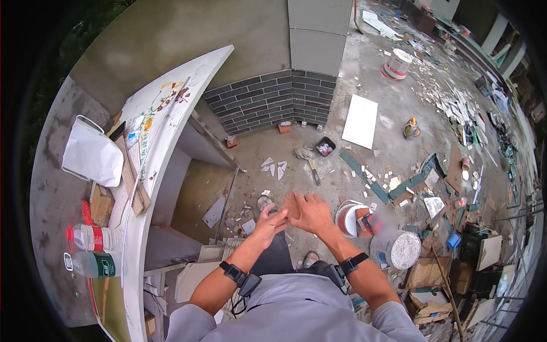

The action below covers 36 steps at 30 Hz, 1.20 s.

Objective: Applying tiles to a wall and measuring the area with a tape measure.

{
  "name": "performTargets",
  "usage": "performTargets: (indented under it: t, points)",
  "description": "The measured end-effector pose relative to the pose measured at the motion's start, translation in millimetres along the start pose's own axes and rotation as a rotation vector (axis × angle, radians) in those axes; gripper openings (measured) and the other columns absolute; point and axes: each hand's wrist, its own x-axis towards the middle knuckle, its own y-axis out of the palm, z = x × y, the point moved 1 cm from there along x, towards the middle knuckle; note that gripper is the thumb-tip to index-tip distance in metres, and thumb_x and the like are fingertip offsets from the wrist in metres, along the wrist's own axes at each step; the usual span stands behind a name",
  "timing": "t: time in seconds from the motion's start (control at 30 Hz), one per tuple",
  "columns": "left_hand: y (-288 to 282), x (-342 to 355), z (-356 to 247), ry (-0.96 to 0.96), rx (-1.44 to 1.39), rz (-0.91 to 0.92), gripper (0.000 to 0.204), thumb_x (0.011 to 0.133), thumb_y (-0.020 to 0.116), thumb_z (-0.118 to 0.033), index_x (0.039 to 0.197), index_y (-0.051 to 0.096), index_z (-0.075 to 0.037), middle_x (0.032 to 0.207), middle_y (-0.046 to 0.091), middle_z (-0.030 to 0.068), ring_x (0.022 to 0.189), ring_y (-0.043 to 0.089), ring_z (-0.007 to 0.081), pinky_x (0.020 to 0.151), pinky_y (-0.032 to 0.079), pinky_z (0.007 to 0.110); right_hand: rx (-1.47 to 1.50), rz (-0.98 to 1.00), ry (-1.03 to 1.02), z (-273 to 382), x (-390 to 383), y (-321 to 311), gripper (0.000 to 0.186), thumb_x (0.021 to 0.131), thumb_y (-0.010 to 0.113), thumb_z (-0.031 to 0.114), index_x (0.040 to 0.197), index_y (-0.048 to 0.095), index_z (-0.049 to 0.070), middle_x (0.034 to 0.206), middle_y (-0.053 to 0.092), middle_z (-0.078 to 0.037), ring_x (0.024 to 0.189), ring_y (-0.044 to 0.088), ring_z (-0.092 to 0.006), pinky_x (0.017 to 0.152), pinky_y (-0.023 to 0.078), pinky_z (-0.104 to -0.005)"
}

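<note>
A rough, reddish-brown piece of brick [293, 206] is held up in front of my body, between my two hands. My right hand [313, 214] grips it from the right, fingers bent over its top. From the left, my left hand [268, 227] has its fingertips and thumb against the piece's near left side. Part of the brick is hidden behind the fingers. Ahead, dark grey brick-look tiles [250, 101] cover the bottom of a wall and pillar, with small red brick pieces [284, 127] along the lower edge.
A white counter [165, 134] with a bag [94, 149] and bottles [94, 265] stands on my left. To my right are buckets [393, 251]. A black container [325, 146] and a handled tool [314, 172] lie ahead, among tile scraps and rubble.
</note>
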Motion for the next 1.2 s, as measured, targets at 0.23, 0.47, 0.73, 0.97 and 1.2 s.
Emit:
performTargets:
  t: [0.23, 0.47, 0.73, 0.97, 1.2]
  points:
    - [-58, 147, -51, -0.210, -0.168, 0.060, 0.050, 0.084, 0.074, -0.018, 0.121, 0.041, -0.007, 0.112, 0.058, 0.0112, 0.104, 0.061, 0.0260, 0.095, 0.049, 0.042, -0.017, 0.147, 0.007, -8, 154, 37, 0.081, 0.066, 0.072, 0.044, 0.133, 0.047, 0.006, 0.102, 0.061, -0.017, 0.094, 0.063, -0.0343, 0.079, 0.053, -0.0430]
    - [-91, 237, -146, -0.195, -0.226, -0.096, 0.034, 0.085, 0.072, -0.014, 0.109, 0.048, -0.012, 0.111, 0.060, 0.0085, 0.102, 0.062, 0.0245, 0.091, 0.052, 0.042, 0.170, 0.231, 0.046, -22, 283, 35, 0.077, 0.077, 0.067, 0.051, 0.133, 0.047, 0.002, 0.126, 0.054, -0.023, 0.115, 0.053, -0.0399, 0.096, 0.045, -0.0454]
    - [-143, 362, -211, -0.055, -0.471, -0.466, 0.033, 0.080, 0.076, -0.013, 0.104, 0.054, -0.017, 0.100, 0.066, 0.0023, 0.091, 0.066, 0.0191, 0.081, 0.053, 0.040, 0.226, 0.425, 0.040, -75, 419, 41, 0.070, 0.086, 0.063, 0.047, 0.132, 0.045, -0.002, 0.133, 0.049, -0.026, 0.123, 0.047, -0.0410, 0.103, 0.040, -0.0440]
    - [-225, 530, -210, 0.018, -0.604, -0.812, 0.028, 0.078, 0.078, -0.018, 0.098, 0.058, -0.019, 0.085, 0.064, 0.0010, 0.069, 0.062, 0.0129, 0.066, 0.056, 0.030, 0.359, 0.625, -0.240, -98, 561, 161, 0.063, 0.086, 0.063, 0.039, 0.132, 0.046, 0.000, 0.127, 0.053, -0.023, 0.120, 0.051, -0.0381, 0.099, 0.044, -0.0442]
    - [-385, 682, -172, 0.378, -0.752, -1.012, 0.045, 0.090, 0.066, -0.026, 0.124, 0.049, -0.003, 0.091, 0.057, 0.0097, 0.078, 0.058, 0.0254, 0.078, 0.053, 0.033, 0.442, 0.691, -0.511, -116, 644, 330, 0.056, 0.086, 0.062, 0.036, 0.125, 0.047, 0.000, 0.123, 0.054, -0.024, 0.115, 0.055, -0.0393, 0.095, 0.047, -0.0459]
